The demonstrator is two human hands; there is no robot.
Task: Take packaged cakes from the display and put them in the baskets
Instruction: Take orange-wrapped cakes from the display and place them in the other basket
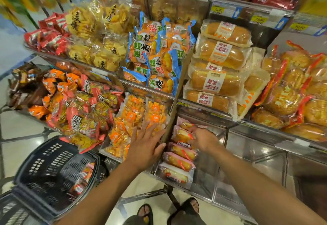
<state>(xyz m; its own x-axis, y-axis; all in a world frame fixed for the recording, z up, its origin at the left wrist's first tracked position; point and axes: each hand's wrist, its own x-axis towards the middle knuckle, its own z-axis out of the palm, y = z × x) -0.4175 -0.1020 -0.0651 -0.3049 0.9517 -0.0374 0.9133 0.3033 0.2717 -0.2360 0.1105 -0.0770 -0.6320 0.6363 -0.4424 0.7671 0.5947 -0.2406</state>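
Several pink-wrapped packaged cakes (178, 159) lie in a row in a clear bin on the lowest shelf, right of a cardboard divider (174, 116). My right hand (203, 139) reaches into that bin and its fingers curl round a cake (182, 134) near the back of the row. With straight, spread fingers, my left hand (147, 144) rests against the divider and the orange snack bags beside it. A dark plastic basket (40, 168) stands at the lower left with a packaged cake (83, 178) inside.
Shelves of bagged snacks and long bread loaves (219, 83) rise above the bin. The clear bin section (251, 154) to the right of the cakes holds nothing. A second dark basket (12, 208) sits at the bottom left corner. My sandalled feet stand on the tiled floor below.
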